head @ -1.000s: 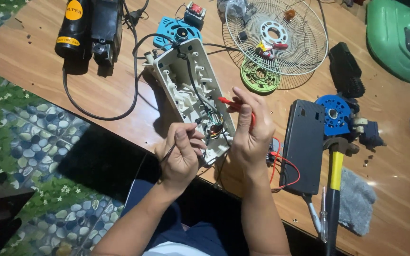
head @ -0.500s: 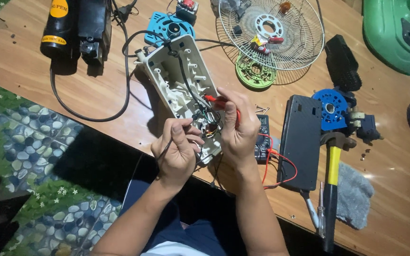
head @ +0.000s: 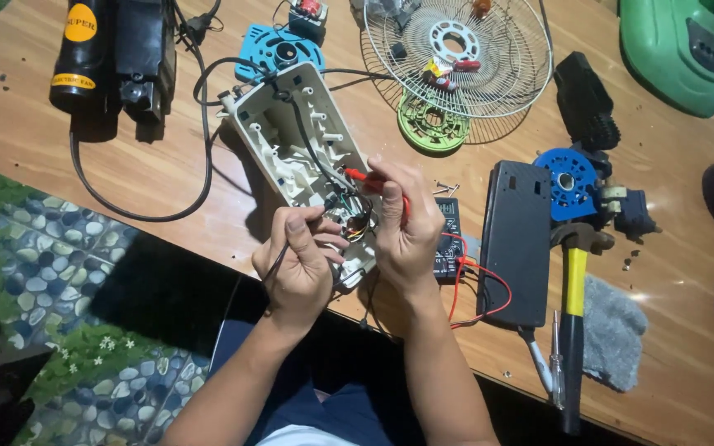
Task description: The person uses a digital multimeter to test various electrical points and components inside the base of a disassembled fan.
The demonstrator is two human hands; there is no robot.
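Left to right. A black cylindrical power tool [head: 105, 54] lies at the far left of the wooden tabletop [head: 167, 165], its black cord [head: 138, 211] looping toward the centre. An opened cream-white plastic housing [head: 295, 144] lies tilted at the centre, with exposed wiring at its near end; a blue round plastic part [head: 278, 49] sits just behind it. The left hand [head: 299, 268] is closed in a narrow pinch on a thin black probe [head: 278, 260], its tip among the wires. The right hand [head: 406, 227], just beside it, is closed around a red probe [head: 365, 176] pointing into the housing. A small black multimeter [head: 448, 239] lies partly hidden behind the right hand, its red lead wire [head: 489, 285] curling nearby. Behind stand a round wire fan grille [head: 456, 54] and a green ring-shaped plastic disc [head: 431, 124]. Further right lie a flat black rectangular cover [head: 516, 239], a blue toothed wheel [head: 568, 182], a yellow-handled hammer [head: 573, 289] and a grey cloth [head: 613, 330].
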